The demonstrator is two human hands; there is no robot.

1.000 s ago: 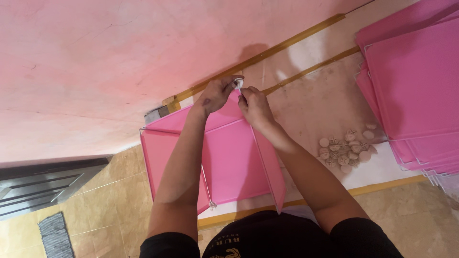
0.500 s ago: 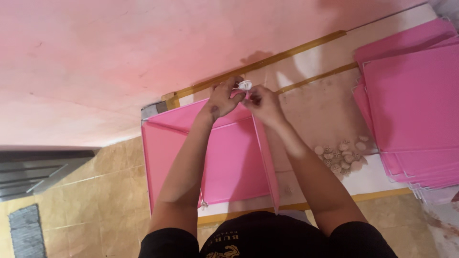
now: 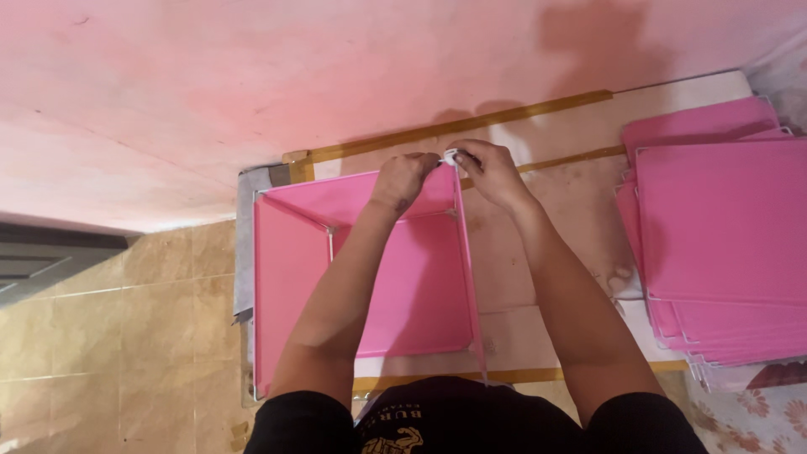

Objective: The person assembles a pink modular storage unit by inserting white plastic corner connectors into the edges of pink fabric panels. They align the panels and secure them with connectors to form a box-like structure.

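panel stack (image 3: 723,227) right of open cube (image 3: 370,277)

Home room: pink wall (image 3: 252,76), tiled floor (image 3: 109,336)

Warm, fairly dim indoor light tints everything pink; a soft shadow falls on the wall (image 3: 605,42) above, edges slightly soft, no harsh glare anywhere.

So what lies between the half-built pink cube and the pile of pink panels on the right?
In the head view, only bare, stained floor separates the pink cube from the panel stack; the right forearm crosses above it.
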